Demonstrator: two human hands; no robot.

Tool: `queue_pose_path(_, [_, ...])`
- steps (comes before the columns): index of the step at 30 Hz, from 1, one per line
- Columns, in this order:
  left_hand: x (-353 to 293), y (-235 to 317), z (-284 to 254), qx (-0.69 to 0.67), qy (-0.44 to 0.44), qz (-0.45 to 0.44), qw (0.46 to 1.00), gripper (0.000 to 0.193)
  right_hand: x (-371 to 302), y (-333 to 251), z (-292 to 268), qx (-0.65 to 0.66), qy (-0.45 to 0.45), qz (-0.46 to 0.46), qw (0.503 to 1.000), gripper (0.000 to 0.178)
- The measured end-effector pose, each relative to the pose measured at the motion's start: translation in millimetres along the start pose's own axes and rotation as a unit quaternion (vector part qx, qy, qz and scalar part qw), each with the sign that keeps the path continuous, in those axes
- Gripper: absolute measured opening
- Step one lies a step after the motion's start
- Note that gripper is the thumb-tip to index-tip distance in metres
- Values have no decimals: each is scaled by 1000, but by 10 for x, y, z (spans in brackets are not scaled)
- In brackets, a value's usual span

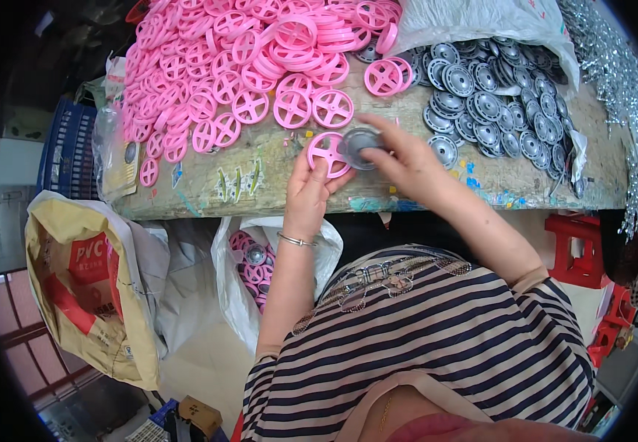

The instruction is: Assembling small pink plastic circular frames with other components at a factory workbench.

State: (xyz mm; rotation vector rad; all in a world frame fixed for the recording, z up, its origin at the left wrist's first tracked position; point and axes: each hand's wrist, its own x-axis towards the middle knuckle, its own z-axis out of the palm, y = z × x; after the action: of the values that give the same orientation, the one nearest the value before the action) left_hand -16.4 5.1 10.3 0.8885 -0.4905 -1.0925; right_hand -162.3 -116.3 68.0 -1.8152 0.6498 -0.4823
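Near the table's front edge, my left hand (309,195) grips a pink plastic wheel (324,149) with crossed spokes by its lower rim. Right beside it, my right hand (406,156) pinches a round grey disc (358,147) with its thumb and fingers. The disc overlaps the wheel's right side in this view; whether the two touch I cannot tell. Beyond my hands lies a large heap of pink wheels (219,74). To the right spreads a pile of grey discs (485,107), partly spilling from a white plastic bag (481,26).
Below the worn wooden table (289,195), a white sack (223,295) holds pink wheels, one with a grey disc. A tan sack (90,309) stands open at the left. Silver tinsel (610,74) hangs over the right end. A red stool (577,247) is on the floor at right.
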Motion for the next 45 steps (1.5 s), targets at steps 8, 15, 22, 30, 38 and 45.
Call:
queue_pose_path(8, [-16,35,32,-3,3,-16,1000,48,298,172,270,-139,36,-225,964,44])
queue_pose_path(15, [-4,93,21,-15,-1,-6,1000,42,367,197,289,31,-58,50,997,26])
queue_pose_path(22, [-37,77,-6,11,0,11,1000,40,275,88,281,65,-76,84,991,22])
queue_pose_path(30, [-47,-156,-139,17,60,85,994,41,206,-323,448,80,-77,-18,994,25])
queue_pose_path(38, [-39,-62,-2,-19,42,66,997,37,389,-267,231,-151,-17,-225,963,64])
queue_pose_path(45, [-38,-16,42,50,38,36,997,34,876,461,-450,-510,158,-174,827,68])
